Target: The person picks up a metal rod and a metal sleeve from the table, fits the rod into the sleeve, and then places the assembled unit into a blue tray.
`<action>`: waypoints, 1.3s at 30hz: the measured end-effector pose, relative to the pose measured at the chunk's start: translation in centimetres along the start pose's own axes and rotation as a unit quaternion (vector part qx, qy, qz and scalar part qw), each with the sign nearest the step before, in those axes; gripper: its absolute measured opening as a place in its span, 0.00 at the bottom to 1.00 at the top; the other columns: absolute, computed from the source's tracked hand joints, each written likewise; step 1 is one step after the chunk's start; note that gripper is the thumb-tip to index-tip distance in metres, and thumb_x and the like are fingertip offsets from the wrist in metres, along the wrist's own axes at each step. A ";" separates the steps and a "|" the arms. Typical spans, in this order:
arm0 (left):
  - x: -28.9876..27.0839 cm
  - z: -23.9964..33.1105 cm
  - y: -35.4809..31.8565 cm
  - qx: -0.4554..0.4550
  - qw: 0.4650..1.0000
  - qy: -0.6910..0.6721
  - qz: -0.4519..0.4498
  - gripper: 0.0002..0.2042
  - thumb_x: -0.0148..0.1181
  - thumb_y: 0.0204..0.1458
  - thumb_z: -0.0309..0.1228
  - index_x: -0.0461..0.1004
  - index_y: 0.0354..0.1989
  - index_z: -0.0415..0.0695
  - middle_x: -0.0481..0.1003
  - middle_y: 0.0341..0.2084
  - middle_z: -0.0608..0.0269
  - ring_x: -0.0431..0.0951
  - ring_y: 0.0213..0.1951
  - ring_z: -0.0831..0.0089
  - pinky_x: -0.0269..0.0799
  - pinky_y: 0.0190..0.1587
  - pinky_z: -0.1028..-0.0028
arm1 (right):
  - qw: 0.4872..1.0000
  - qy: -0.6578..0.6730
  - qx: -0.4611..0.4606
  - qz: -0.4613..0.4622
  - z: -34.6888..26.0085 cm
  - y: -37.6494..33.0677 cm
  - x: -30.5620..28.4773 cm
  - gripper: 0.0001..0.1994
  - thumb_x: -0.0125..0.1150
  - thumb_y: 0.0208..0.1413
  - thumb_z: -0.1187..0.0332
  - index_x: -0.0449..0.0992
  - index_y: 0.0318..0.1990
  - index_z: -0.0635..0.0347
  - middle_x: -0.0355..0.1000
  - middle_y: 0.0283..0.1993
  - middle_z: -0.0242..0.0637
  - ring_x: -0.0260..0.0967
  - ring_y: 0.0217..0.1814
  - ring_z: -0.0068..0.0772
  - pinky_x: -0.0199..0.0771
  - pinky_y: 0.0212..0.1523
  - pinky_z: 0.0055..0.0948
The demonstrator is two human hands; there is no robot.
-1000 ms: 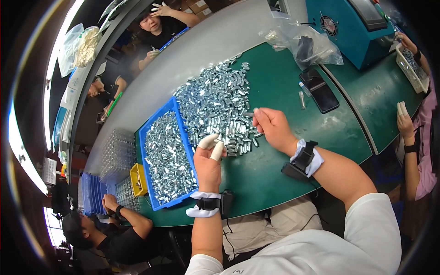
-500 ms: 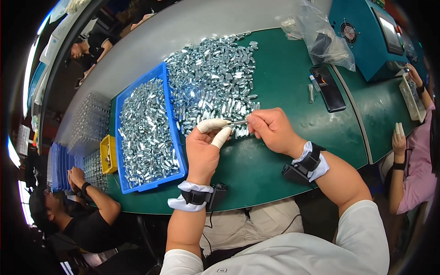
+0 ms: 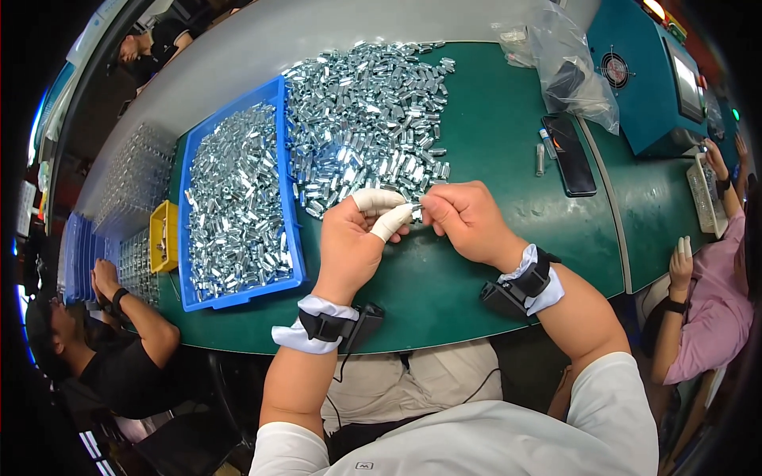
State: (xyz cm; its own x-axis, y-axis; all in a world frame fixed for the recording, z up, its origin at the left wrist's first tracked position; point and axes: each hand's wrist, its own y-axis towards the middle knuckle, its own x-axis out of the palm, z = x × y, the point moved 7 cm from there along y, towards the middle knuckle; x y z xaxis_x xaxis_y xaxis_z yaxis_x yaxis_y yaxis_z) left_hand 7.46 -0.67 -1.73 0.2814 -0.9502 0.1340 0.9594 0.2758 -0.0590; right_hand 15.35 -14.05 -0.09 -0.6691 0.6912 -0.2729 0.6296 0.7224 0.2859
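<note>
Over the front part of the pile's edge, my two hands meet fingertip to fingertip. White covers wrap the thumb and index finger of my left hand (image 3: 349, 247), which is closed in a pinch on a small shiny metal piece, mostly hidden by the fingers. My right hand (image 3: 470, 224) is closed on a slim metal rod (image 3: 418, 207); only its short end shows between the hands. Just beyond lies a heap of small silvery hexagonal metal pieces (image 3: 369, 111). To the left, a blue tray (image 3: 295, 230) is full of similar pieces.
A yellow bin (image 3: 164, 236) and clear stacked racks (image 3: 136, 178) stand left of the tray. On the right lie a black phone (image 3: 570, 159), a small metal cylinder (image 3: 540, 160) and a clear plastic bag (image 3: 583, 87), near a teal machine (image 3: 643, 87). Co-workers sit at both sides.
My hands have come closer together, so less of the rod shows between them. The view has shifted slightly, while the tray and heap look unchanged.
</note>
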 end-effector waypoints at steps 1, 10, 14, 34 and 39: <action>0.0 0.1 0.0 0.011 1.000 0.000 0.004 0.06 0.63 0.53 0.20 0.77 0.39 0.37 0.79 0.32 0.63 0.78 0.31 0.78 0.74 0.32 0.80 | 1.000 -0.007 -0.006 0.001 -0.1 0.0 0.1 0.15 0.50 0.64 0.69 0.73 0.25 0.65 0.69 0.19 0.31 0.64 0.19 0.20 0.63 0.21 0.24; -0.3 0.5 -0.2 0.027 0.999 0.030 0.022 0.05 0.62 0.55 0.23 0.76 0.39 0.38 0.78 0.29 0.64 0.76 0.27 0.81 0.71 0.28 0.82 | 1.000 -0.004 -0.017 -0.003 0.0 -0.2 0.3 0.14 0.49 0.64 0.69 0.73 0.26 0.65 0.69 0.20 0.31 0.65 0.20 0.20 0.62 0.21 0.23; -4.8 2.3 -0.9 0.135 0.963 -0.002 0.232 0.07 0.61 0.57 0.25 0.75 0.42 0.40 0.77 0.28 0.64 0.73 0.25 0.82 0.68 0.27 0.82 | 0.999 0.000 -0.015 0.039 -0.2 -0.2 -0.7 0.15 0.48 0.66 0.68 0.72 0.26 0.64 0.67 0.20 0.28 0.62 0.20 0.17 0.60 0.22 0.21; -0.8 2.3 -0.4 0.161 0.849 0.503 0.010 0.10 0.67 0.47 0.21 0.77 0.39 0.40 0.77 0.29 0.63 0.73 0.31 0.77 0.69 0.34 0.75 | 0.993 0.054 0.051 0.096 1.3 -0.2 -1.4 0.18 0.47 0.68 0.62 0.72 0.27 0.62 0.64 0.20 0.25 0.57 0.23 0.13 0.57 0.24 0.17; -1.5 1.6 -0.1 0.049 0.991 0.125 0.014 0.11 0.65 0.50 0.21 0.76 0.42 0.39 0.77 0.32 0.63 0.76 0.34 0.76 0.71 0.36 0.75 | 0.994 0.048 0.051 0.080 1.1 -0.3 -1.1 0.18 0.47 0.68 0.62 0.72 0.27 0.63 0.65 0.20 0.25 0.59 0.23 0.14 0.58 0.24 0.18</action>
State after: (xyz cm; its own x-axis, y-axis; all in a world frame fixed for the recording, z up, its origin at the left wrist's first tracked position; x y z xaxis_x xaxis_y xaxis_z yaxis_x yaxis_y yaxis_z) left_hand 7.02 0.94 -0.30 0.3054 -0.9451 -0.1162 0.9522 0.3030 0.0385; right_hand 16.34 -15.01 -0.90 -0.5896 0.7954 -0.1405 0.7640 0.6057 0.2224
